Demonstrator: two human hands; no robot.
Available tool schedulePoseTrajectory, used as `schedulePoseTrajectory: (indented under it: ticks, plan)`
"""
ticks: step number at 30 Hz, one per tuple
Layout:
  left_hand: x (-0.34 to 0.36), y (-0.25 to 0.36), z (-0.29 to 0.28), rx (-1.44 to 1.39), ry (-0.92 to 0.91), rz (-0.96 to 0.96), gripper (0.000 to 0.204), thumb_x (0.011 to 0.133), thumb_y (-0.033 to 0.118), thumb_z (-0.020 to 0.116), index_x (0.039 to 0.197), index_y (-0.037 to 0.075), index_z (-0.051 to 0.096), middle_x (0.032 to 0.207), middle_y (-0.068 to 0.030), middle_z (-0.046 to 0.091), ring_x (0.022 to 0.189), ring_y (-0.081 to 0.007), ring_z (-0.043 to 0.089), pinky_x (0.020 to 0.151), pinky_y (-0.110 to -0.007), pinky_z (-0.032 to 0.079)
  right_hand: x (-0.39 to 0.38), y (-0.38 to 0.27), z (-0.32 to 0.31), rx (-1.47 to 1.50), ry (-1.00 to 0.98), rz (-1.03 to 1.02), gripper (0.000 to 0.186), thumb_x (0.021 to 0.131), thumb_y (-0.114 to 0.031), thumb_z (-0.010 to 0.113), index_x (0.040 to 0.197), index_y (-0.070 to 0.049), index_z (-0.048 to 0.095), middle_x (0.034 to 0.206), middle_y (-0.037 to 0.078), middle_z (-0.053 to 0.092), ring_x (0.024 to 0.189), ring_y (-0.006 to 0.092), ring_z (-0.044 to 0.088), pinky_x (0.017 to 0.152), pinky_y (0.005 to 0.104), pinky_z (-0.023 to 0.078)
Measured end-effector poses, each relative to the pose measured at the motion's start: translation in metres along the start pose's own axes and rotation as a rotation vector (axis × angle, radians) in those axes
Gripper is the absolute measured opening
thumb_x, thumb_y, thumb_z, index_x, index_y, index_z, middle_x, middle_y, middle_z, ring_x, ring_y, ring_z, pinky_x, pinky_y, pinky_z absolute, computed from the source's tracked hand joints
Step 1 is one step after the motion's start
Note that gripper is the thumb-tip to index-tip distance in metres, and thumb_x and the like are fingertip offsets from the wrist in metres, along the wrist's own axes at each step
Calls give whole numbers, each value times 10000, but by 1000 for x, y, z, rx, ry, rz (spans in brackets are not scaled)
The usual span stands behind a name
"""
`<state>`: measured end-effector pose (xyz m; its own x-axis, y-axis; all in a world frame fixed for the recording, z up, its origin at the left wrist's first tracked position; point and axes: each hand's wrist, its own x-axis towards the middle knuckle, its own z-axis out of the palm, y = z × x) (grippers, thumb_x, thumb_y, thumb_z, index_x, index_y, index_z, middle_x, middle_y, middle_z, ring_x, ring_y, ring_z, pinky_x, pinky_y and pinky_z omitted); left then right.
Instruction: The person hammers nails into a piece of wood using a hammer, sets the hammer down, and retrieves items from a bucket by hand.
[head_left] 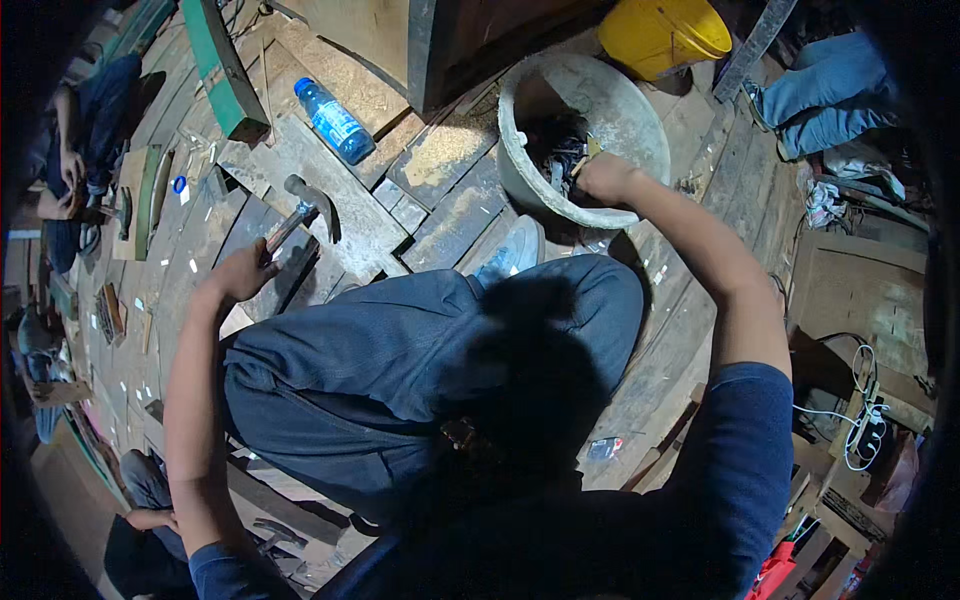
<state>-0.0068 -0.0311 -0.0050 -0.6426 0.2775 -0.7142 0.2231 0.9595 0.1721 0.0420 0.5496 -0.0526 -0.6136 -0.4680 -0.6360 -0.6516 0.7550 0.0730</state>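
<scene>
The left hand (243, 272) grips a hammer (306, 208); the right hand (606, 179) reaches into the bucket (645, 125), its grip I can't tell. Best feel gently, hammer well aside.

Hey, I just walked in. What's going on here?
Someone with folded legs is on a plank floor. Their left hand grips a hammer by the handle. Their right hand reaches into a big pale bucket with dark stuff inside; whether it holds anything there isn't clear. A blue bottle lies beyond the hammer, and a yellow bucket is near the pale one. Other people show around the edges, one in blue jeans.
</scene>
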Motion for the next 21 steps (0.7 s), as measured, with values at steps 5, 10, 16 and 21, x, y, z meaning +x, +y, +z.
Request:
schedulePoseTrajectory:
  ticks: [5,10,16,21]
  plan:
    - [1,7,-2,-61,27,41,430,894,349,602,1095,-22,519,1018,-262,635,974,-400,612,819,-441,471,6,14,26,-134,-20,-71,153,791,-148,550,819,-103,693,820,116,688,785,310,680,679,418,544]
    - [2,-4,0,-40,2,36,440,894,361,601,1084,-28,518,1007,-262,634,964,-397,614,815,-440,470,16,-2,4,-255,-22,-118,131,766,-137,594,760,-82,712,791,98,699,770,276,694,649,389,554]
    - [11,-4,3,-18,71,104,443,895,380,591,1025,-35,512,931,-260,633,898,-410,611,782,-450,469,-23,14,-11,-35,237,-78,198,788,-183,623,961,-91,651,757,131,657,776,361,641,714,426,509]
    - [17,-13,5,-17,61,119,428,875,373,613,1014,-26,542,969,-258,633,944,-415,605,806,-446,469,-70,11,-30,1324,1043,322,128,882,-91,628,979,-12,601,890,77,652,837,154,639,754,294,502]
